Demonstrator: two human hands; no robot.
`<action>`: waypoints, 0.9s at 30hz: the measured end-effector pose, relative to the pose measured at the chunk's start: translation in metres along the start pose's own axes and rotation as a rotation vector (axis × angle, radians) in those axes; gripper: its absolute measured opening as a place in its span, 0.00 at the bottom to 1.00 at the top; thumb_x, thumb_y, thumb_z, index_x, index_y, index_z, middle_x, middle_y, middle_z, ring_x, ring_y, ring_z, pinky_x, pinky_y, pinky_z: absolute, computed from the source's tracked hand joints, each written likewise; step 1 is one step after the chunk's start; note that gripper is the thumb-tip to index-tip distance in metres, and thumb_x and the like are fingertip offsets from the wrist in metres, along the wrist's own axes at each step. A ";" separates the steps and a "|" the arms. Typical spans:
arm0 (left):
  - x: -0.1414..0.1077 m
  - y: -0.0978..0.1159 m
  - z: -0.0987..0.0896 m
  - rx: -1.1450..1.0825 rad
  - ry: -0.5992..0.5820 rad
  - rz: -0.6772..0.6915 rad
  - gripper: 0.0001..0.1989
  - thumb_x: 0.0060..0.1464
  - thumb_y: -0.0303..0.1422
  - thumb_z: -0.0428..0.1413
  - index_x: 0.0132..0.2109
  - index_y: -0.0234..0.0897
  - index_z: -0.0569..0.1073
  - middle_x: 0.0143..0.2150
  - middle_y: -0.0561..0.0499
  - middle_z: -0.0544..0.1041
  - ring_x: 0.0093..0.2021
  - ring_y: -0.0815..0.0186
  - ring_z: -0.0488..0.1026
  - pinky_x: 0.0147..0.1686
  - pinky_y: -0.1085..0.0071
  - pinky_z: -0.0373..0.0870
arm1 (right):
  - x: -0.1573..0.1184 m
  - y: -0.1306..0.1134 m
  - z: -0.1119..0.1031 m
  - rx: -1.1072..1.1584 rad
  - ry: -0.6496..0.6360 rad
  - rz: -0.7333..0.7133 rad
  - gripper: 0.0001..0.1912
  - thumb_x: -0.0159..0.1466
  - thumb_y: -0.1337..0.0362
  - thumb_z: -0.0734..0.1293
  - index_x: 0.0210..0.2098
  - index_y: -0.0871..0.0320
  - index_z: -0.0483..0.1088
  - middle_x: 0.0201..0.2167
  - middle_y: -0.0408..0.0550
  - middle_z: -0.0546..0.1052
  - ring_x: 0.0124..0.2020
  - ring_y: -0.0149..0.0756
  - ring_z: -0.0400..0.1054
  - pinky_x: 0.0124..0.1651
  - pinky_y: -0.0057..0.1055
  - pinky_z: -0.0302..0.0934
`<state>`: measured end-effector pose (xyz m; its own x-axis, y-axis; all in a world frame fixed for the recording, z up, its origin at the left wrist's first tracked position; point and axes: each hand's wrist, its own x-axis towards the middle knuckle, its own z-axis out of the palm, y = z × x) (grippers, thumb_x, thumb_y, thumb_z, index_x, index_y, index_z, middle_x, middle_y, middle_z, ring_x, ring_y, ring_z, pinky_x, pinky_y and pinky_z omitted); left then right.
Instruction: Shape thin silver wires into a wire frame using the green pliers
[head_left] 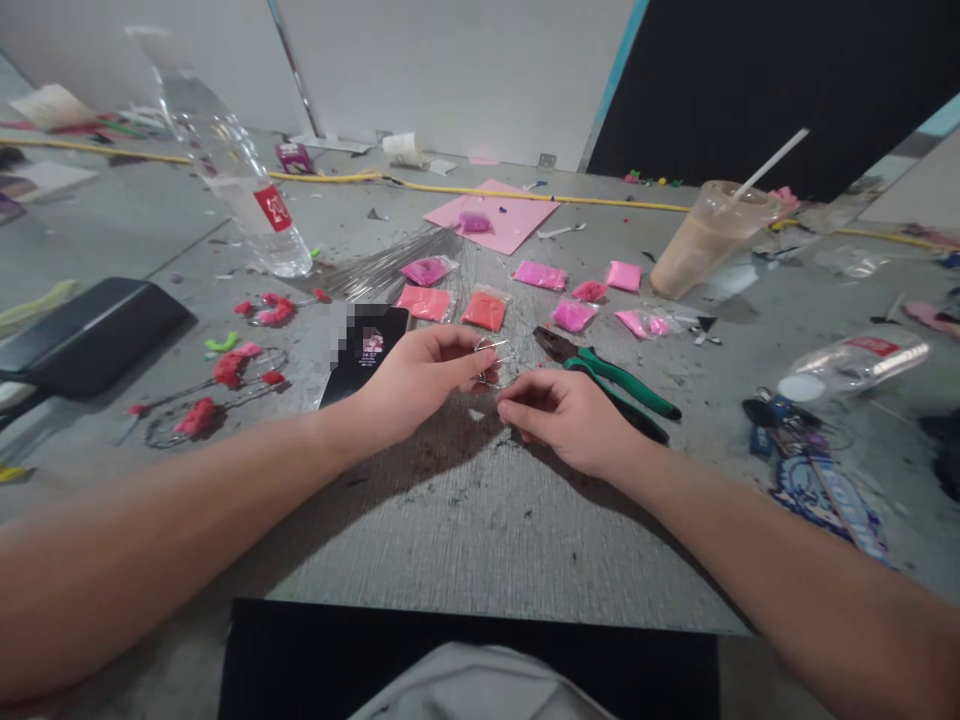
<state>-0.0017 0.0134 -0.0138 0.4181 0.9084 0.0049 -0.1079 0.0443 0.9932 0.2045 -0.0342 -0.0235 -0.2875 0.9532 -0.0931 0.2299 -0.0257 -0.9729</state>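
Note:
A piece of thin silvery wire, bent into loops, is pinched between the thumb and fingers of my left hand. Just to the right and slightly lower, the fingers of my right hand are closed at the wire's lower end; the exact grip is partly hidden. Pliers with green and black handles lie right behind my right hand. Behind my left hand a phone lies partly covered by it. Several small bags of pink and orange clay lie beyond my hands.
Straight wires fan out behind the phone. Wire pieces with red clay lie left. A water bottle stands at back left, a drink cup at back right. A bottle lies near keychains. A yellow cable crosses behind.

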 end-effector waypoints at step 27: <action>-0.005 0.007 0.002 0.151 -0.015 0.051 0.07 0.59 0.34 0.67 0.35 0.36 0.80 0.31 0.53 0.80 0.31 0.71 0.74 0.34 0.72 0.68 | 0.001 -0.007 -0.002 0.198 -0.085 -0.053 0.14 0.58 0.57 0.81 0.34 0.57 0.77 0.26 0.40 0.77 0.25 0.28 0.68 0.28 0.29 0.63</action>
<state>-0.0026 0.0082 -0.0066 0.4295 0.9013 0.0563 0.0066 -0.0656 0.9978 0.2049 -0.0322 -0.0161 -0.3734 0.9263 -0.0500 0.0274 -0.0429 -0.9987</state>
